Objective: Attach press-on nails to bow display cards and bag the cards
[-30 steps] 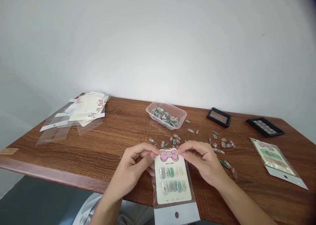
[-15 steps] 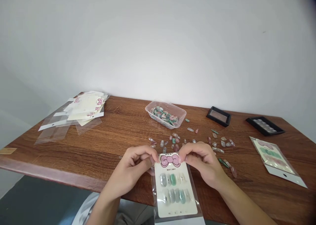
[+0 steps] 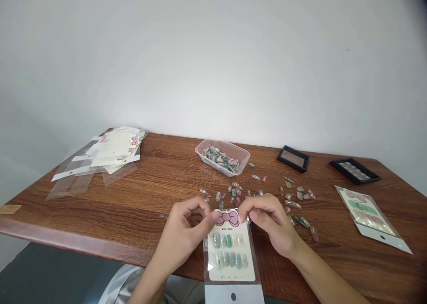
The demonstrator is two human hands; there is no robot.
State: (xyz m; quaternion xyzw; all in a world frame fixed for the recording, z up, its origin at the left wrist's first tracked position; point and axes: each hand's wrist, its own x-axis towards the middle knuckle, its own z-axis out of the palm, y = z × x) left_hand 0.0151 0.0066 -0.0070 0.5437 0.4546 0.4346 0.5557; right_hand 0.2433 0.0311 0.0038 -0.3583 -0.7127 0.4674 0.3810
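Observation:
A cream card with a pink bow (image 3: 232,273) bears two rows of grey, green and clear press-on nails. It sits inside a clear plastic bag (image 3: 256,275) whose white flap with a dark hole hangs over the table's front edge. My left hand (image 3: 185,228) pinches the top left corner between thumb and forefinger. At the top right corner, the curled fingers of my right hand (image 3: 275,224) grip the bag, the tips partly hidden. Just beyond my hands, loose press-on nails (image 3: 218,196) lie scattered on the wood.
A clear plastic tub (image 3: 245,155) of mixed nails stands near the wall. Cards and bags (image 3: 115,148) are heaped at the left. Toward the right are a black-framed case (image 3: 293,165), another black case (image 3: 336,165) and a bagged nail card (image 3: 392,239) on the table (image 3: 133,215).
The bagged card has shifted slightly left and tipped, so more of its white flap shows. My left thumb now lies over the top left corner. The view has moved a little.

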